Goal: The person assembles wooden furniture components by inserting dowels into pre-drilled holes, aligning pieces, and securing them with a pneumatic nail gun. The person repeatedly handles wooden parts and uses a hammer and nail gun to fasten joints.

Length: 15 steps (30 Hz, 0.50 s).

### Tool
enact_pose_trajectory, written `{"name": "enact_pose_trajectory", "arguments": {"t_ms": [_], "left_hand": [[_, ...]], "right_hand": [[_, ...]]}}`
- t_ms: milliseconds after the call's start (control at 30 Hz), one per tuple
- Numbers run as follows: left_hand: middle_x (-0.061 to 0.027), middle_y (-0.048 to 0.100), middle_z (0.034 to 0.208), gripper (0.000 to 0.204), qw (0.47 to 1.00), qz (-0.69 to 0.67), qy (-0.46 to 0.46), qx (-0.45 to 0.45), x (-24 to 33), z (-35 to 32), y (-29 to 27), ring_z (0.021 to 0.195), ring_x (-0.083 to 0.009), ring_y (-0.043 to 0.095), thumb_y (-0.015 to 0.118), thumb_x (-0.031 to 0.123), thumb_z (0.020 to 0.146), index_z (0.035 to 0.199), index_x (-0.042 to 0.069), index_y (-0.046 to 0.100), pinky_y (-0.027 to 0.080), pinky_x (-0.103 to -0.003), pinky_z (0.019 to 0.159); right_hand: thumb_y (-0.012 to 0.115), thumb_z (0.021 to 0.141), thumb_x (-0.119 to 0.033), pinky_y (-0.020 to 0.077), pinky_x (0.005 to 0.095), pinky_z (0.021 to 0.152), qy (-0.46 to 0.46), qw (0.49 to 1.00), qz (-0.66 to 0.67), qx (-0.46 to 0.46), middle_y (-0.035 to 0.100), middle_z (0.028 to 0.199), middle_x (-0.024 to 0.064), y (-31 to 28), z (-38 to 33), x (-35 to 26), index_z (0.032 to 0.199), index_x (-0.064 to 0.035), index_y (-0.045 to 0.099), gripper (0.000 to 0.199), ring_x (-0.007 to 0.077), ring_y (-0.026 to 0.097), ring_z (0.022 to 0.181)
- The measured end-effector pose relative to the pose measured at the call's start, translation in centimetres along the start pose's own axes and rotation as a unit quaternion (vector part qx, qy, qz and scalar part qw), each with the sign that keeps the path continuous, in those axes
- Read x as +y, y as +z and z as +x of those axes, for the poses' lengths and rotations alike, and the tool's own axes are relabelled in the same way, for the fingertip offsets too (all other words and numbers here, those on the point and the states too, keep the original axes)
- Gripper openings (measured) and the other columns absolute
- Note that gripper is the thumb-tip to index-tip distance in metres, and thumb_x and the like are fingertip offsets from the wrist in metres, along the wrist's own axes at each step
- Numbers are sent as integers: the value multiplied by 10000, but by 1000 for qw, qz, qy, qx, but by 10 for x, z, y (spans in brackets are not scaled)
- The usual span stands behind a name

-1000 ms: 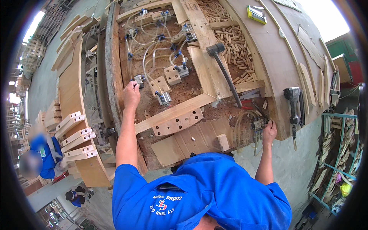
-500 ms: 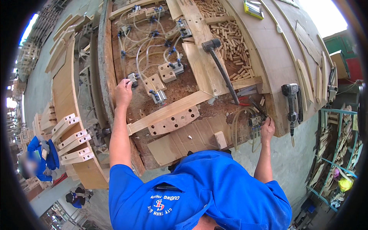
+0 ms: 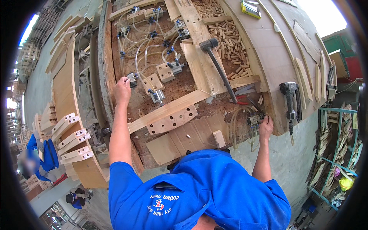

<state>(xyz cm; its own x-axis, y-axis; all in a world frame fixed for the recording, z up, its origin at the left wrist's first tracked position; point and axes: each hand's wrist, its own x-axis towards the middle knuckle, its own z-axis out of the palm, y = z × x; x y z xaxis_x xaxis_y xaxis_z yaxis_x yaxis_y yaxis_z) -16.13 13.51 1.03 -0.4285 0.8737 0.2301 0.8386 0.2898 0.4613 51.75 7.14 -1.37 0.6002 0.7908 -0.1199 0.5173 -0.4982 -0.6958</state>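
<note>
My left hand (image 3: 122, 91) is closed at the left side of the workbench, its fingertips pinching a small pneumatic valve (image 3: 132, 79) with thin clear hoses. Beside that valve, a drilled wooden block (image 3: 153, 83) carries a metal air cylinder (image 3: 158, 96). A second such block (image 3: 165, 73) lies just beyond. At the bench's front right corner, my right hand (image 3: 265, 125) is closed on the edge of another pneumatic valve (image 3: 253, 120), from which clear hoses loop down. My fingers partly cover both valves. A curved wooden piece with several holes (image 3: 172, 120) lies between my hands, against a wooden strip (image 3: 168, 111).
A black mallet (image 3: 218, 63) lies across a board near a bin of wooden dowels (image 3: 232, 42). A cordless-style drill (image 3: 289, 99) is at right, beside red-handled pliers (image 3: 242, 101). Cardboard (image 3: 184, 138) covers the front edge. Drilled wooden parts (image 3: 74, 138) sit at left; a co-worker (image 3: 42, 157) is beyond.
Both my hands stay on the same two valves. The bench has shifted slightly left in view. The co-worker at far left has moved a little.
</note>
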Motion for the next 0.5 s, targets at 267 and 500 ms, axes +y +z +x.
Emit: {"name": "enact_pose_trajectory", "arguments": {"t_ms": [267,500], "left_hand": [[-226,771,1042,189,1000,11,5,-3,-1,0,-2,977,-439,735,701,185,1014,1136,46,741,573,-520,835],[-216,777,1031,211,1000,17,-5,-8,-5,-2,0,964,-401,756,702,204,1027,1178,65,750,581,-478,839]], "right_hand": [[564,1114,-339,487,364,610,-41,999,1,5,683,835,77,0,2,6,1219,-25,705,360,196,606,660],[560,1100,-344,523,439,768,-34,999,-20,0,713,810,134,-7,-2,-9,1163,12,716,394,292,673,768]]}}
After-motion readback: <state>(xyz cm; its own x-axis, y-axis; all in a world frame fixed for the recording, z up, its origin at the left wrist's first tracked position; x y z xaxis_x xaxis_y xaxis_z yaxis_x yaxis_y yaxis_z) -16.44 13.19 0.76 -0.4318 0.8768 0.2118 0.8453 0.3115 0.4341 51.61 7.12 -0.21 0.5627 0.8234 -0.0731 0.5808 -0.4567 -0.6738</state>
